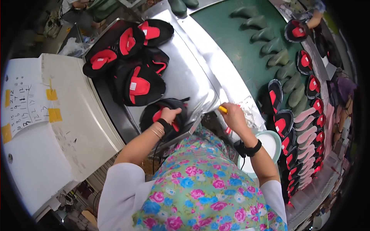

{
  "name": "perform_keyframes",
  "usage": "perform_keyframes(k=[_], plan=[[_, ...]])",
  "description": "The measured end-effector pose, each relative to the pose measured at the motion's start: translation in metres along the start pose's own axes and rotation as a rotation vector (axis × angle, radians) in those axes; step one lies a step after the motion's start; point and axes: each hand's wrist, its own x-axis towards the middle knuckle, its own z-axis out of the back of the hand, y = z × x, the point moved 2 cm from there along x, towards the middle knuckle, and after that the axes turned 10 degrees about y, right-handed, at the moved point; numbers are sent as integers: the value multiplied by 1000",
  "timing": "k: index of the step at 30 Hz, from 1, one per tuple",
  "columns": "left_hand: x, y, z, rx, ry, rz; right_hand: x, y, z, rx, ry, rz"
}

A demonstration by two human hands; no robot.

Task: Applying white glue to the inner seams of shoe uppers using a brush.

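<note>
The black shoe top (163,115) with the red inside lies near the front edge of the shiny metal table (189,77), close to the person's body. The left hand (169,114) presses down on it, fingers curled over the opening, holding it flat. The right hand (233,117) sits at 3 o'clock from the shoe top, shut tight around a small yellow brush handle (222,109), with the tip pointing toward the table. To do this step well, I think the left hand should keep the shoe top from sliding while the right hand makes small, neat strokes. At 11 o'clock, a pile of more black and red shoe tops (131,57) waits. At 4 o'clock sits a round white bowl (269,144). At 2 o'clock, a green belt (246,46) carries green shoe forms (271,46).
</note>
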Motion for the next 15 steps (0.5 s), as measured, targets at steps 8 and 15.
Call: perform_keyframes(k=[8,15], plan=[[-14,-80,-67,1510,160,-184,15,1,3,-24,-64,-7],[-61,-149,-30,1575,570,-192,34,7,8,-26,-56,-24]])
